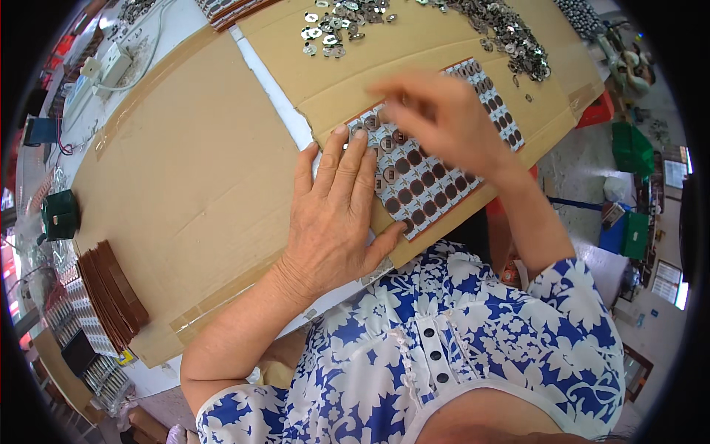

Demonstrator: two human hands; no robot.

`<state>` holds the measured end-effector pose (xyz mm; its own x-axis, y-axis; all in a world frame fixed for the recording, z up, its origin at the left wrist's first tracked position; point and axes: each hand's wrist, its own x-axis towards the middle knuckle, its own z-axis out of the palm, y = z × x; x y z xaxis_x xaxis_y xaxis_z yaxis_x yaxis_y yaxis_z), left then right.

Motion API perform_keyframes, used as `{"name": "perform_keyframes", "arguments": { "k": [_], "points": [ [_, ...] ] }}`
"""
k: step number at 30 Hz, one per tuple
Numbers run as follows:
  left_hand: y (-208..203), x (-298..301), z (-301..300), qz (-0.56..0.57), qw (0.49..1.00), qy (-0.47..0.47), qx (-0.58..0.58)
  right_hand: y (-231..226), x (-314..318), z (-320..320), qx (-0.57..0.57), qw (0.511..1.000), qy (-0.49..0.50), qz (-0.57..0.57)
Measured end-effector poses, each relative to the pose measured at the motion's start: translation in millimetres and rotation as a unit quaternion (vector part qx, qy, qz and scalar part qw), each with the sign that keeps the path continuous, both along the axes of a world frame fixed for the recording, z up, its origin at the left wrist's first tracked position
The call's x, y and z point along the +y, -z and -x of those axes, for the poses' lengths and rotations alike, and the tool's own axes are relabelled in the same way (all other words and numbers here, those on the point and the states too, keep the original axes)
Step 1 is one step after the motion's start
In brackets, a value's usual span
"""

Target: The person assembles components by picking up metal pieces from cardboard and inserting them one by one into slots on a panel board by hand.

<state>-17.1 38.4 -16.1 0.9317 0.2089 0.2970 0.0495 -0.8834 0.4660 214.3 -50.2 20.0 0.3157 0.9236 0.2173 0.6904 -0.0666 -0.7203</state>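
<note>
A flat rectangular panel with rows of dark round spots and pale markings lies at an angle on the cardboard. Some spots near its left end look like they carry small metal pieces. My left hand rests flat over the panel's left end, fingers stretched out and thumb on its near edge. Over the middle of the panel hovers my right hand, bent at the fingers. Motion smears its fingertips, so whether they hold anything does not show.
Loose shiny metal pieces lie in one heap at the far right and another at the far middle. A stack of brown boards stands at the left. A power strip sits far left; a green bin is at the right.
</note>
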Motion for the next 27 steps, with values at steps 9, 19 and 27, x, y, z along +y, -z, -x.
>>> {"name": "perform_keyframes", "arguments": {
  "k": [9, 19, 27],
  "points": [
    [-9.4, 0.6, -4.7, -0.003, 0.999, 0.037, 0.000, 22.7, 83.9, -68.3, -0.247, 0.957, -0.132, -0.069],
    [-9.2, 0.7, -2.7, -0.001, 0.999, 0.037, 0.012, 2.4, 26.0, -66.0, 0.041, 0.997, 0.059, 0.042],
    [-11.3, 0.3, -3.4, 0.007, 0.999, 0.038, 0.005, 0.0, 12.4, -35.8, -0.097, 0.995, -0.030, -0.003]
  ]
}}
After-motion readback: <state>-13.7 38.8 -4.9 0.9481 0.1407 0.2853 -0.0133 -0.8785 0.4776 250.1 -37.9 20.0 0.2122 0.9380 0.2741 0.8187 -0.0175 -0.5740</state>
